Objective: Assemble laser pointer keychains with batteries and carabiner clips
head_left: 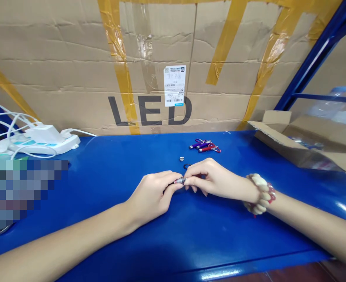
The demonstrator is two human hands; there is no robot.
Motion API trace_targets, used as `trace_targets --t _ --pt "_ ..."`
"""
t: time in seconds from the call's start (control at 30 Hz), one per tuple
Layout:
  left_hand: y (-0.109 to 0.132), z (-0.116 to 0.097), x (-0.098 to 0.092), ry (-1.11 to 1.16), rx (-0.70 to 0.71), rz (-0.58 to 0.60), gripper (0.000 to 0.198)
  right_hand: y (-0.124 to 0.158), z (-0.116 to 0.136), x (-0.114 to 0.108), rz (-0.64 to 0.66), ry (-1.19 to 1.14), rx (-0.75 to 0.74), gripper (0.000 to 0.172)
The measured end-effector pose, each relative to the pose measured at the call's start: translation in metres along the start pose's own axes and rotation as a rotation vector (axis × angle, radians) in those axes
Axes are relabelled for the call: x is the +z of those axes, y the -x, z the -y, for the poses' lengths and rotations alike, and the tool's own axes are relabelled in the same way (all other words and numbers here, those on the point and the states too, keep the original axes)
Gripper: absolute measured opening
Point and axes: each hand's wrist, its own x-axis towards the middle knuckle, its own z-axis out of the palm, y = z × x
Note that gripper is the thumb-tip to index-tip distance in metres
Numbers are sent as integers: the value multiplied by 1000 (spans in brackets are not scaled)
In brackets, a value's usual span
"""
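Observation:
My left hand (155,192) is closed in a pinch around a small keychain flashlight (179,180), of which only a short silver, ringed end with a reddish mark shows. The fingertips of my right hand (208,178) pinch together at the other side of that end; whatever part they grip is mostly hidden. A black clip loop (186,166) sticks out behind the right fingers, and I cannot tell what it belongs to. Just beyond the hands, a small silver metal cap (181,159) rests on the blue table. Purple and red keychain flashlights (204,145) with carabiner clips lie together farther back.
A big taped cardboard box (149,78) marked LED stands behind the blue table (173,243). At the left are a white power strip (64,145) with plugs and cables. An open carton (296,150) sits at right, beside a blue metal frame (310,58).

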Motion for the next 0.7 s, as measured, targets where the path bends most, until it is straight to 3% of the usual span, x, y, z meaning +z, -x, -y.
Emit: trace_targets --t 0.27,0.7 --pt "1 1 -1 -52 18 37 23 -1 5 6 45 -95 70 37" --pt "0 1 0 -76 -7 -37 21 -1 9 8 63 -385 265 35"
